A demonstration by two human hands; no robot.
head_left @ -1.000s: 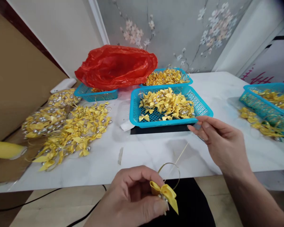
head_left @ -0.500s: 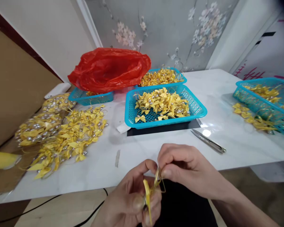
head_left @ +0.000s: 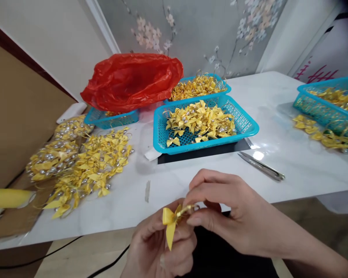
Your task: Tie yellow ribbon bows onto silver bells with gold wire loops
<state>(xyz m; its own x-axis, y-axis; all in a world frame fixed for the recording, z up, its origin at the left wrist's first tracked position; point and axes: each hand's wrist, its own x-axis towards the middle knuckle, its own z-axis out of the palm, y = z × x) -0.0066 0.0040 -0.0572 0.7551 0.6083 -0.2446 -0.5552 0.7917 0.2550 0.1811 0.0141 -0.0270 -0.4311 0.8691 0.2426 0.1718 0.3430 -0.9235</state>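
My left hand (head_left: 162,247) is curled at the table's front edge, with a yellow ribbon bow (head_left: 169,224) at its thumb and forefinger. One tail of the bow hangs down over the curled fingers. A twisted gold cord (head_left: 187,209) runs from the bow to my right hand (head_left: 223,210). That hand is closed from the right, pinching the cord between thumb and fingertips. The far end of the cord is partly hidden by the fingers. Just beyond the hands stands a blue basket (head_left: 205,147) of similar yellow bows with silvery beads.
Steel thread snips (head_left: 261,166) lie right of the hands. On the left are a heap of beaded yellow bows (head_left: 95,162) and bundled ones (head_left: 53,158). A red plastic bag (head_left: 130,81) sits behind, beside another basket (head_left: 224,90). Another blue basket (head_left: 321,101) stands far right.
The bow has turned in my left hand, so its loop and tail now face me. My right hand has shifted slightly and draws the cord out sideways. The view has tilted a little.
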